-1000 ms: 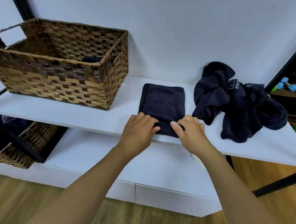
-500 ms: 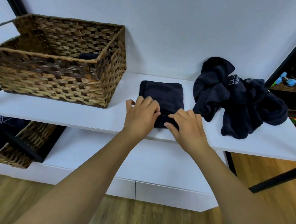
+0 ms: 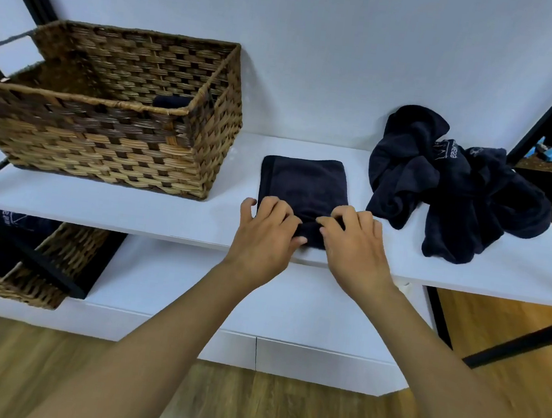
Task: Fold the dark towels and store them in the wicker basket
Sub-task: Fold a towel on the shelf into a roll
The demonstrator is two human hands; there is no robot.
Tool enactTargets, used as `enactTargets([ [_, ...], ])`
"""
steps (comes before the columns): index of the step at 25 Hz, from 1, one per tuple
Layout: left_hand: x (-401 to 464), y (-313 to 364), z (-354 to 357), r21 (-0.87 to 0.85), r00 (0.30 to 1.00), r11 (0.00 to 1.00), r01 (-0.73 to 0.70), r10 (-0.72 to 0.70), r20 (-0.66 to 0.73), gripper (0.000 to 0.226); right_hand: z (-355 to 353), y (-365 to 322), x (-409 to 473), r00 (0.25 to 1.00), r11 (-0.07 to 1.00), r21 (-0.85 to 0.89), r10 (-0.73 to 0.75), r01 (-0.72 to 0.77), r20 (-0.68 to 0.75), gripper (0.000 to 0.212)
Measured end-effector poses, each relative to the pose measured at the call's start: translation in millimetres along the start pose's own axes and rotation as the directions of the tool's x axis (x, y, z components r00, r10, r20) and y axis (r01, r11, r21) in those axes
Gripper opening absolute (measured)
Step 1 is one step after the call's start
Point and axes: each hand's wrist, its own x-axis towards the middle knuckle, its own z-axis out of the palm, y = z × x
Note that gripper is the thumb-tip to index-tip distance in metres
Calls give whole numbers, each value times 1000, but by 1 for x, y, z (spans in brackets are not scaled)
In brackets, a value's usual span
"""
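A folded dark towel (image 3: 304, 184) lies flat on the white shelf (image 3: 131, 209), just right of the wicker basket (image 3: 104, 143). My left hand (image 3: 264, 238) and my right hand (image 3: 354, 247) both grip the towel's near edge, fingers curled over a bunched fold of cloth. Inside the basket, a dark towel (image 3: 172, 101) shows above the rim. A heap of unfolded dark towels (image 3: 457, 183) sits at the right end of the shelf.
A second wicker basket (image 3: 40, 262) with dark cloth in it stands on the lower shelf at left. Black frame posts run along both sides. Blue objects (image 3: 551, 154) lie on a dark shelf at far right. Wooden floor lies below.
Both hands have slid further onto the towel's near edge and curled, gathering the cloth into a raised fold. The camera has tilted slightly.
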Motion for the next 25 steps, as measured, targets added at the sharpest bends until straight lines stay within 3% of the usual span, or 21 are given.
enactTargets([
  [2,13,-7,-4,-35,994,999,-16,20,112,31,6,-1,-13,997,997,-64,-37,33,-62,40],
  [5,47,-13,-14,-96,950,995,38,-6,313,45,6,-3,-2,998,997,-67,31,-28,45,51],
  [7,71,-16,-15,-93,912,993,70,-26,409,52,3,-1,11,990,994,47,90,-96,113,47],
  [9,79,-18,-5,-148,932,984,102,-42,361,44,4,3,20,981,974,159,142,-162,131,40],
  [12,77,-20,6,-262,959,951,161,-88,270,24,12,2,34,973,970,97,213,-221,87,40],
  [15,90,-16,4,-179,936,961,210,-145,322,24,12,0,57,950,958,67,265,-279,165,46],
  [16,92,-13,5,-132,942,965,227,-183,283,23,11,2,64,938,949,90,278,-301,206,48],
  [18,84,-6,12,-63,976,977,206,-201,79,24,10,5,74,921,924,159,307,-349,239,52],
  [21,55,0,27,-66,979,992,105,-115,-170,33,11,7,79,884,872,221,372,-437,284,56],
  [23,46,-7,25,-49,990,998,43,-49,-136,35,7,6,83,859,837,254,403,-485,316,51],
  [25,42,-11,15,-6,1000,1000,13,-12,23,41,3,4,86,858,820,289,407,-494,314,41],
])
